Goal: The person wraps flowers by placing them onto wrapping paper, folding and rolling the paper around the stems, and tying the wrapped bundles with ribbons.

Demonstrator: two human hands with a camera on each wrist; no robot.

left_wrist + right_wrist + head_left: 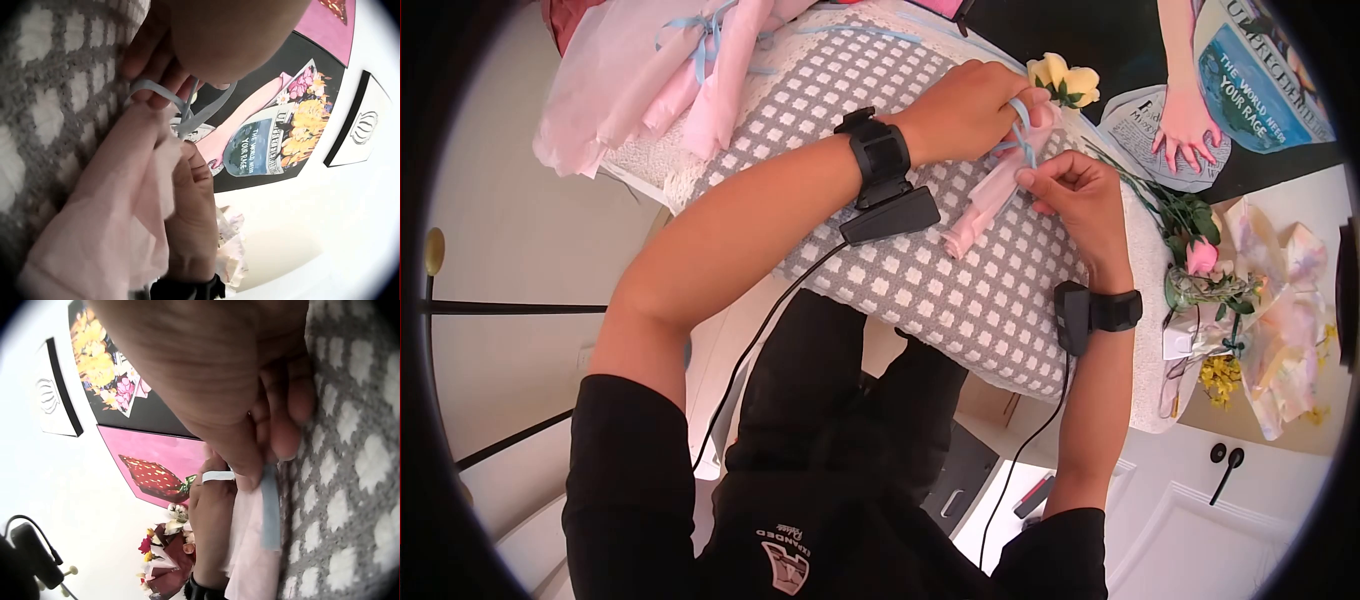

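A small bouquet of yellow flowers (1065,82), wrapped in pale pink paper (985,205), lies on a grey and white checked cloth (910,300). A light blue ribbon (1022,135) goes around the wrapping just below the blooms. My left hand (972,112) holds a loop of this ribbon near the flowers; in the left wrist view its curled fingers overlap the ribbon (206,115). Lower on the wrapping, my right hand (1085,200) pinches the ribbon between thumb and forefinger, its other fingers curled. In the right wrist view, a ribbon tail (270,512) hangs along the paper below the right fingertips.
Pink wrapping paper (625,85) tied with a blue bow (705,40) lies at the upper left. Long green stems and a pink rose (1201,256) lie right of my right hand, beside a pastel-wrapped bouquet (1280,300). A black picture (1075,35) stands beyond the cloth.
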